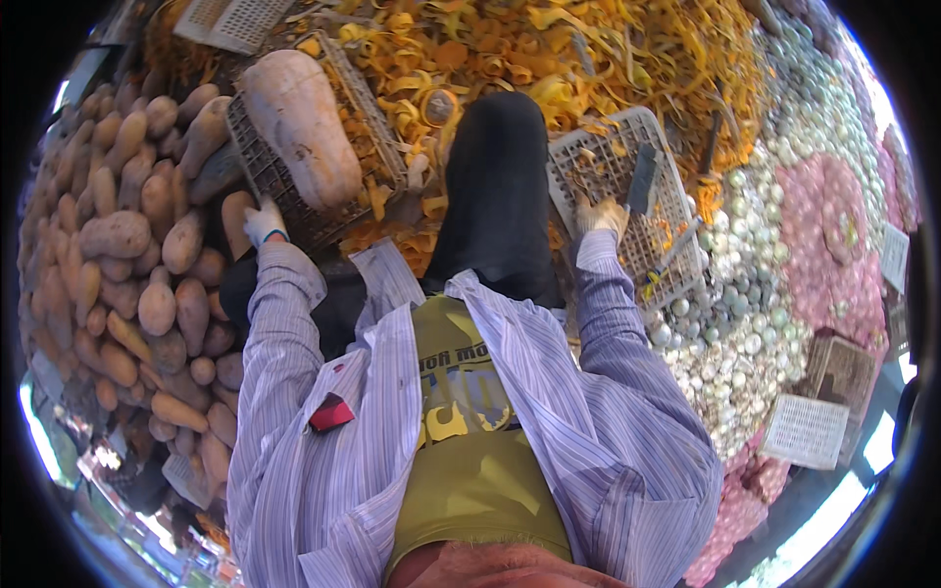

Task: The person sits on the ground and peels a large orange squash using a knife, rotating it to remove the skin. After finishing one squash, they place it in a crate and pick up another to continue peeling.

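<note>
My left hand (266, 223), in a white glove, is at the near left edge of a dark plastic crate (253, 158); its fingertips are partly hidden. A large, pale, long pumpkin (301, 128) lies on this crate. My right hand (601, 217), also gloved, is low over a light slatted crate (665, 283), its fingers curled. Close by its outer side is a broad-bladed knife (642, 180); whether I grip its handle cannot be seen. A thin tool with a yellow part (673, 253) lies across the same crate, nearer to me.
Orange peelings (544, 44) cover the ground ahead. Many long pumpkins (154, 242) are heaped to my left. On the right are loose onions (742, 331) and pink mesh sacks (831, 220). Another white crate (805, 431) stands at the lower right. My knee (496, 169) rises between both crates.
</note>
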`<state>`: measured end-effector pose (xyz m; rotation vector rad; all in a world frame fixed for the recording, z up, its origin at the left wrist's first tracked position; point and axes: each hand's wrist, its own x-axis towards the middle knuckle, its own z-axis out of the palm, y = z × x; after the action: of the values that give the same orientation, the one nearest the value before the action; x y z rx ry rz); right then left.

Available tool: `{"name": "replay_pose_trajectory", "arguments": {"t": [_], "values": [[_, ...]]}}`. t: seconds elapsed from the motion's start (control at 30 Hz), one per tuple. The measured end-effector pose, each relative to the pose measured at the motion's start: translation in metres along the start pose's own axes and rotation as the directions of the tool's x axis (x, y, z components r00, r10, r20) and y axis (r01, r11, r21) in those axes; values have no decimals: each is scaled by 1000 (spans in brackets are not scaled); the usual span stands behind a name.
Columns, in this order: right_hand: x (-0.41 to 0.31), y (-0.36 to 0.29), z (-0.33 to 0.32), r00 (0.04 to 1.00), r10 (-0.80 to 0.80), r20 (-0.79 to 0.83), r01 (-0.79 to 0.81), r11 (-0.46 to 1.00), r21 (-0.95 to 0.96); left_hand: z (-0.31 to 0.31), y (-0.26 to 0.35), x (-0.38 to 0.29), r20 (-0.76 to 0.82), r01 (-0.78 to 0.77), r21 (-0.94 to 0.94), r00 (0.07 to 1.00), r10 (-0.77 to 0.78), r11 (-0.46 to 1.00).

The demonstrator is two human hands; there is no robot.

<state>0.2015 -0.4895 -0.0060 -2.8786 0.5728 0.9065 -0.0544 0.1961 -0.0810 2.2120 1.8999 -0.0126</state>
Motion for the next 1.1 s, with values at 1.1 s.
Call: {"name": "replay_pose_trajectory", "arguments": {"t": [1.1], "values": [[-107,-583,-73,340,-935,100,921,353,165,-67,166,-168,31,-265,-494,946,322,828]]}}
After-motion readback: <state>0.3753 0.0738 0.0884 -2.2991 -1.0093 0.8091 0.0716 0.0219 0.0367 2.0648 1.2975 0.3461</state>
